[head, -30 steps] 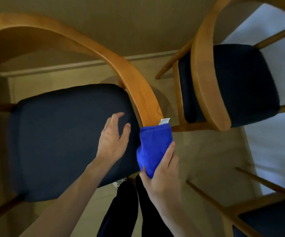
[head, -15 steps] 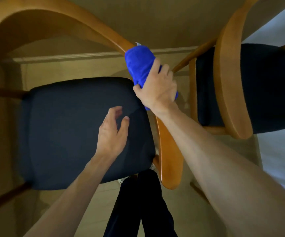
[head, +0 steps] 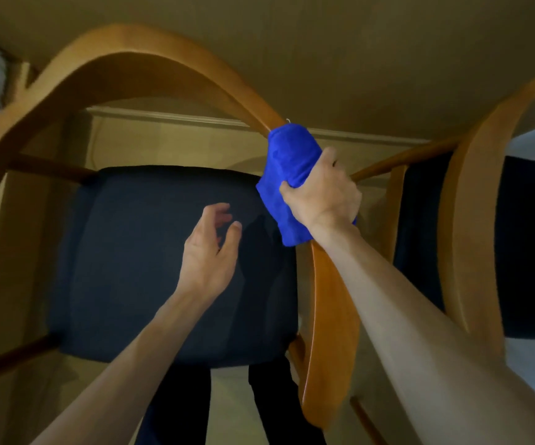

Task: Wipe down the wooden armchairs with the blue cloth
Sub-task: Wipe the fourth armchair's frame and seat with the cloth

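A wooden armchair (head: 125,64) with a curved back rail and a dark seat cushion (head: 150,268) stands directly below me. The blue cloth (head: 292,162) is wrapped over the chair's right armrest (head: 330,322), about halfway along it. My right hand (head: 322,194) grips the cloth around the rail. Over the seat cushion hovers my left hand (head: 210,252), fingers loosely curled and holding nothing. A second wooden armchair (head: 471,220) with a dark seat stands at the right.
A beige wall and a pale baseboard (head: 170,115) run behind the chairs. My dark trouser legs (head: 179,409) show below the seat. The two chairs stand close together, with a narrow gap between their armrests.
My right hand slid the cloth from the front tip of the right armrest up along the rail toward the back. My left hand stayed over the seat.
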`<state>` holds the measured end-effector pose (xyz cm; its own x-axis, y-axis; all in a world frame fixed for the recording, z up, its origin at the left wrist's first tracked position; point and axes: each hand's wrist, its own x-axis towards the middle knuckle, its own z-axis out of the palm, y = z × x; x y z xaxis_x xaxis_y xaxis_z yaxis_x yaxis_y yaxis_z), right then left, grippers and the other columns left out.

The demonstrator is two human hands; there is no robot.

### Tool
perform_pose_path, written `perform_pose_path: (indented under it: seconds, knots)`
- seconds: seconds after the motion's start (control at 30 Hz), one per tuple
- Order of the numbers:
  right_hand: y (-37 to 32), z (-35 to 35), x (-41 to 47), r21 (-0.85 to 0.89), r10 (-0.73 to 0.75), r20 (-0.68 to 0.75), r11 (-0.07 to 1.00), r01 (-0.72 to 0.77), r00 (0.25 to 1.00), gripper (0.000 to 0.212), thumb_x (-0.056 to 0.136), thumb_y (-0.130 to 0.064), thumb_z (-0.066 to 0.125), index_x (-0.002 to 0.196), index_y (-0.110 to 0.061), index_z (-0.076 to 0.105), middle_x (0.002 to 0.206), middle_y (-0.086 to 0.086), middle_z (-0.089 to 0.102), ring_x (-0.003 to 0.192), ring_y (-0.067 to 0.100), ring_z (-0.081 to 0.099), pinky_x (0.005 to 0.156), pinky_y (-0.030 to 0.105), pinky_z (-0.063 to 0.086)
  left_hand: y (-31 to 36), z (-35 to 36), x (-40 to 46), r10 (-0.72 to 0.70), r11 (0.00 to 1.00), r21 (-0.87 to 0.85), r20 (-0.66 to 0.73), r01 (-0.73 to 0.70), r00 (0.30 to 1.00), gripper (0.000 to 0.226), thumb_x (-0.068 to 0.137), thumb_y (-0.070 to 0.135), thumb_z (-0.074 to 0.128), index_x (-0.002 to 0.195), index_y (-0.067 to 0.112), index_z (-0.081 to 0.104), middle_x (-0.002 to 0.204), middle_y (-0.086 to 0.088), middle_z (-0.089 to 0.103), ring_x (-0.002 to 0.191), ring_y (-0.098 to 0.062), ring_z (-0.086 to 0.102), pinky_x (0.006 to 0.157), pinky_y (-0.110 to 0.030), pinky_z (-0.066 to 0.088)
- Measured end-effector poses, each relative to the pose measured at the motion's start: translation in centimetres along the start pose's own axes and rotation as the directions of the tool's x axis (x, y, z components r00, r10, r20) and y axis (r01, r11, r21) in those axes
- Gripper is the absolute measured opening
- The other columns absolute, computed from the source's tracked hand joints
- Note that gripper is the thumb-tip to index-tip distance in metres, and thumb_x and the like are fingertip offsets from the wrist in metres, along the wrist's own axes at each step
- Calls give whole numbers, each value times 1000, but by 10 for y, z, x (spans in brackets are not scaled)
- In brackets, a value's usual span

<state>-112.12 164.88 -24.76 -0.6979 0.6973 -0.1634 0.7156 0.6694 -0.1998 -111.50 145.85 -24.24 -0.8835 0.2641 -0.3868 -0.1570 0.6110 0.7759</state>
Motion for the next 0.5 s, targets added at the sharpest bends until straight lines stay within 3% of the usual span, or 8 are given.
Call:
perform_pose_path:
  seconds: [0.13, 0.2, 0.33, 0.43, 0.5]
  knots:
    - [-10, 8, 13, -68, -22, -1, 997, 22, 1000, 68, 72, -57, 75, 114, -17, 40, 101, 4, 60, 73, 21, 51, 60, 31, 38, -3, -2, 25, 21, 1000, 6, 25, -21, 999, 32, 97, 30, 51, 129, 25, 48, 122, 8, 58, 113, -6, 56, 93, -28, 48]
    - [-22, 10, 27, -90, -75, -7, 993, 74, 997, 62, 74, -53, 74, 112, -17, 41, 96, 4, 62, 76, 25, 58, 59, 32, 36, -4, -10, 40, 31, 1000, -4, 26, -31, 999, 33, 97, 29, 51, 129, 25, 47, 122, 8, 58, 113, -7, 56, 96, -34, 48]
    - [-66, 8, 63, -41, -234, 13, 971, 234, 972, 49, 78, -45, 72, 105, -15, 44, 84, 0, 58, 78, 29, 65, 58, 32, 37, -12, -41, 68, 67, 998, -10, -2, -67, 998, 34, 96, 32, 51, 130, 26, 46, 122, 8, 58, 111, -10, 58, 94, -35, 49]
    - [-100, 1, 79, 52, -353, 41, 935, 351, 935, 52, 76, -40, 74, 110, -13, 45, 99, 3, 63, 89, 31, 65, 68, 36, 47, -3, -70, 97, 169, 985, 42, -55, -167, 984, 35, 95, 30, 53, 129, 21, 46, 124, 6, 58, 113, -10, 55, 93, -30, 47]
    - [-131, -7, 89, 71, -461, 42, 886, 457, 886, 60, 75, -38, 77, 117, -11, 45, 112, 5, 61, 101, 33, 62, 76, 38, 45, 9, -94, 116, 263, 961, 109, -79, -254, 962, 39, 94, 28, 53, 131, 20, 45, 125, 4, 57, 115, -9, 52, 94, -30, 45]
